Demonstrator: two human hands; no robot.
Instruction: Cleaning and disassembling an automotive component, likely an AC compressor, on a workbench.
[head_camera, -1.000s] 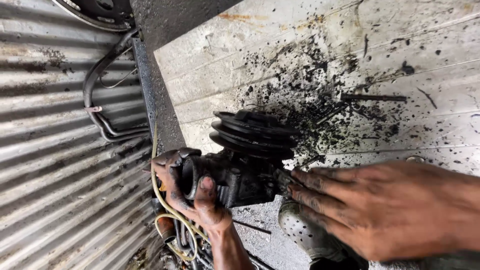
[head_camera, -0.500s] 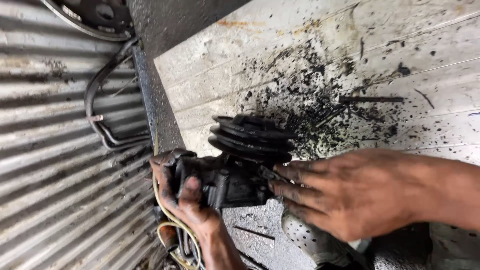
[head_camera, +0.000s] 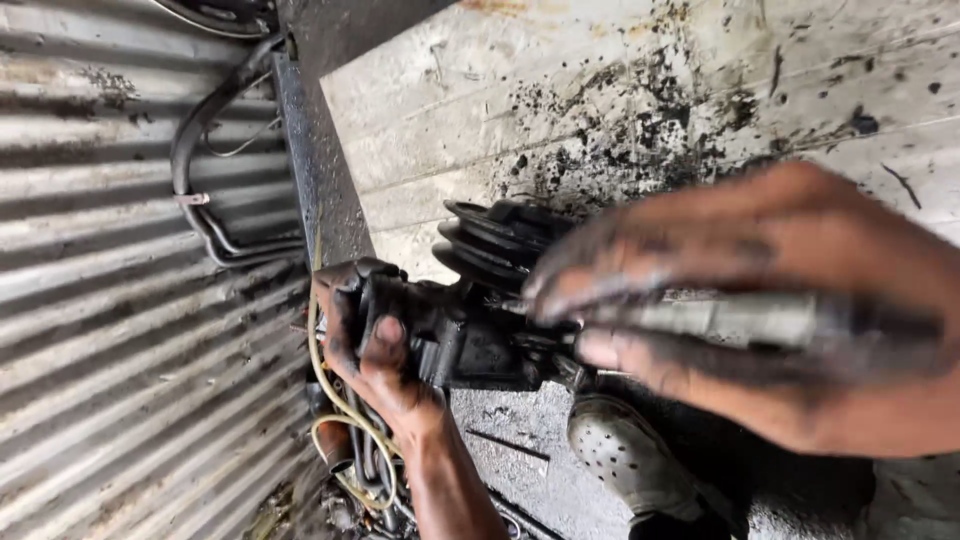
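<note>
Head view, looking down. Ground is a pale concrete slab (head_camera: 600, 120), scored in bands and spattered with black grease and grit, thickest just above the work. Left side: rusty corrugated sheet (head_camera: 110, 330), ridges running roughly across the frame. A dark metal post (head_camera: 315, 170) stands between sheet and slab. Black hoses (head_camera: 195, 190) bend against the sheet, one held by a small clip. Yellowish tubing (head_camera: 330, 420) loops low beside the left wrist. Part of a dark round object shows at the top edge; cannot tell what it is.

The pump (head_camera: 470, 330) sits mid-frame, over the slab's near edge. It is a black, oil-caked cast body, blocky and irregular, with a grooved pulley (head_camera: 495, 240) at its upper end. Long axis runs about left to right in the frame; pulley face tilts up and right, toward the grease patch.

Left hand (head_camera: 375, 360) comes up from below and is wrapped round the pump's left end, thumb across the front, fingers curled behind. Firm grip, greasy skin.

Right hand (head_camera: 770, 310) enters from the right, big and motion-blurred. Fingers half curled, tips reaching at the pump's right side near the pulley. A pale grey cylindrical piece (head_camera: 730, 320) lies along the fingers; blur hides whether the hand grips it or it merely lies behind.

Below, a grey perforated clog (head_camera: 625, 460) rests on the slab.
</note>
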